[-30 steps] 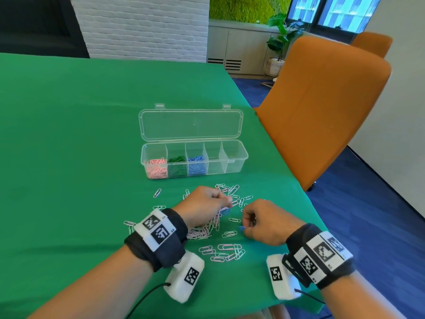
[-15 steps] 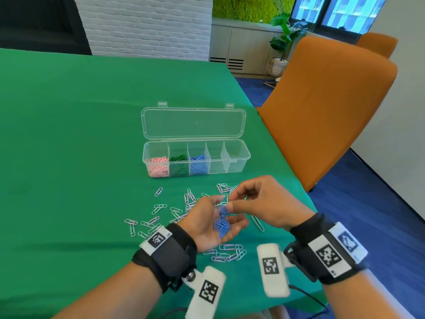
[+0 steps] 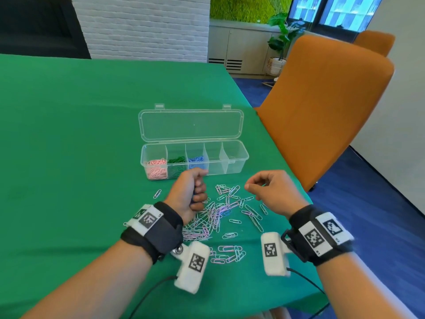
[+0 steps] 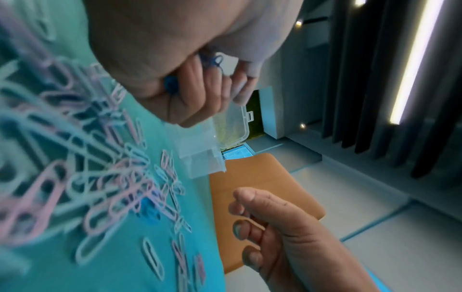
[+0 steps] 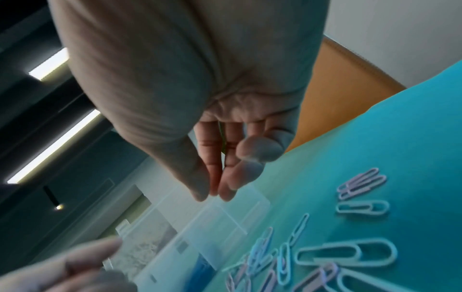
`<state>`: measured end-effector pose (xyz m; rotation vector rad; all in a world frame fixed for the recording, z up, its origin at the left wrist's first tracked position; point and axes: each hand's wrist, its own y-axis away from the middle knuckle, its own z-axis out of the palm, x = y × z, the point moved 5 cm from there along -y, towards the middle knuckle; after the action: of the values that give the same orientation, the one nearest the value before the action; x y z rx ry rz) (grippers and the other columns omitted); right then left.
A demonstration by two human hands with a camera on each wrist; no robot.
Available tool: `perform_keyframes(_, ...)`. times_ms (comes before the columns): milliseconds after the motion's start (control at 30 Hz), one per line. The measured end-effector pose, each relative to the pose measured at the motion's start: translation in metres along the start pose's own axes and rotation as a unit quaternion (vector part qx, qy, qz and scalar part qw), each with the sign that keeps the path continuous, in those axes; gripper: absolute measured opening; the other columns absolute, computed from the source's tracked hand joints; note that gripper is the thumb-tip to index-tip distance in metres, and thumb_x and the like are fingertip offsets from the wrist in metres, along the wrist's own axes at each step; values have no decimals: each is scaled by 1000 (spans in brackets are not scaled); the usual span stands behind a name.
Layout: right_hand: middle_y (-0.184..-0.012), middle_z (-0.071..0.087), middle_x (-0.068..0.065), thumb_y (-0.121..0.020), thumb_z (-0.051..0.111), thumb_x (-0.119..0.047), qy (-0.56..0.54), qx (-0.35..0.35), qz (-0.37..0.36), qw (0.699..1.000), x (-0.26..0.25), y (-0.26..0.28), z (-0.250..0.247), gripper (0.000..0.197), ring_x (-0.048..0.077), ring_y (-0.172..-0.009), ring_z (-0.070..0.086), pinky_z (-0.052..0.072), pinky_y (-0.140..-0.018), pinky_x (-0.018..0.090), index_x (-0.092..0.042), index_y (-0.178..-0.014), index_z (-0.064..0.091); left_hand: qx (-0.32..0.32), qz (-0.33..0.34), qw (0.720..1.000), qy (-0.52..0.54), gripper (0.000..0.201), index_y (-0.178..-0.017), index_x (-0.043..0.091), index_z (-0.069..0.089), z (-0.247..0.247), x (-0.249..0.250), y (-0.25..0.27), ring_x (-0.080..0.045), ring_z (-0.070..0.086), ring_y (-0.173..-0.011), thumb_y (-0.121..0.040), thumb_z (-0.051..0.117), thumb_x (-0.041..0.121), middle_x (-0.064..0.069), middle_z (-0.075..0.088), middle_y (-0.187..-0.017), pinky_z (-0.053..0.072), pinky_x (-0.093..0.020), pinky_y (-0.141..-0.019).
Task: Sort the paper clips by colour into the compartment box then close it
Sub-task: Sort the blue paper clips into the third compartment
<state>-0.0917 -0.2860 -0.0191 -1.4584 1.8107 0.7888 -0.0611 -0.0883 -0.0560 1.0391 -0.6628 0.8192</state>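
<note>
A clear compartment box [image 3: 239, 155] stands open on the green table, lid [image 3: 190, 125] tipped back. Its three left compartments hold pink clips [image 3: 156, 169], green clips [image 3: 176, 161] and blue clips [image 3: 196, 160]; the two on the right look empty. My left hand [image 3: 195, 192] is a closed fist just in front of the box, gripping a bunch of blue clips [image 4: 212, 61] that peek out between the fingers. My right hand [image 3: 259, 185] hovers to the right over the scattered clips, fingers loosely curled and holding nothing. Loose pale clips [image 3: 213, 217] lie in a heap beneath both hands.
An orange chair [image 3: 322, 107] stands close to the table's right edge. One blue clip [image 3: 226, 212] lies among the pale ones. A single clip [image 3: 157, 193] sits apart on the left. The table's near edge runs just under my wrists.
My left palm, which lay open with blue clips in it, has closed into a fist and moved toward the box. The right hand has drawn away to the right, empty.
</note>
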Motion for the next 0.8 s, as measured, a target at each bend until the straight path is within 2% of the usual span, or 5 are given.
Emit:
perform_keyframes(100, -68, 65, -5, -87, 74, -15, 39, -43, 5, 998, 2, -6, 18, 12, 4, -58, 54, 41, -53, 11, -17, -75, 71, 23, 59, 972, -224, 43, -62, 24, 36, 9, 15, -3, -12, 22, -40, -98, 52, 40, 8, 26, -49, 22, -20, -39)
perform_keyframes(267, -66, 65, -7, -82, 76, -11, 116, -160, -27, 980, 2, 1, 49, 15, 2, -57, 54, 48, -63, 19, -21, -72, 72, -38, 99, 810, -577, 25, -72, 20, 65, 25, 8, -11, -17, 59, -74, -90, 69, 37, -3, 68, -86, 48, -28, -71)
perform_keyframes(367, -68, 63, -8, -81, 78, -13, 143, -180, -12, 973, 5, 4, 53, 10, 5, -59, 54, 49, -64, 22, -21, -80, 73, -51, 68, 759, -646, 6, -84, 22, 73, 24, 2, -10, -12, 56, -87, -83, 78, 25, 8, 63, -97, 42, -27, -78)
perform_keyframes(567, -79, 67, -4, -81, 77, -15, 187, -193, -23, 963, 4, 6, 55, 15, 14, -74, 62, 57, -83, 36, -26, -77, 68, -35, 85, 742, -664, 15, -74, 23, 74, 17, 5, -14, -10, 65, -82, -88, 71, 18, 7, 73, -88, 48, -25, -73)
perform_keyframes(800, -85, 68, -4, -82, 74, -17, 210, -169, -61, 961, -8, 4, 56, 13, 17, -82, 65, 55, -83, 34, -29, -83, 68, -34, 77, 741, -666, 13, -84, 15, 76, 10, 3, -18, -16, 67, -82, -89, 65, 17, 1, 73, -86, 52, -28, -71)
